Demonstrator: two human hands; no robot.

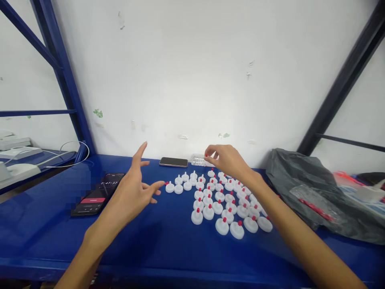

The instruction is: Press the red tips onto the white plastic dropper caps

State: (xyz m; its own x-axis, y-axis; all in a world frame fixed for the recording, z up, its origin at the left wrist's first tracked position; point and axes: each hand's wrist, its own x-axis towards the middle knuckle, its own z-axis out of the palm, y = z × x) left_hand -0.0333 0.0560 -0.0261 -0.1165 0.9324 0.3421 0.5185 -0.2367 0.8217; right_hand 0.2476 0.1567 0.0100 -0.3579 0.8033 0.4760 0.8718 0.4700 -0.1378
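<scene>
My right hand is above the back of the table, beside a clear plastic container, with thumb and fingers pinched on a small red cap. My left hand hovers left of the white lids, its fingers spread. One fingertip is close to another small red cap by the leftmost white spouted lid; whether they touch I cannot tell. Several bare-spouted white lids stand there. To their right, many more white lids carry red caps on their spouts. My right forearm hides some.
A phone showing a timer lies at left, and a dark phone lies by the wall. At right, a grey plastic bag has a clear bag of red pieces on it. Blue frame posts rise at the side.
</scene>
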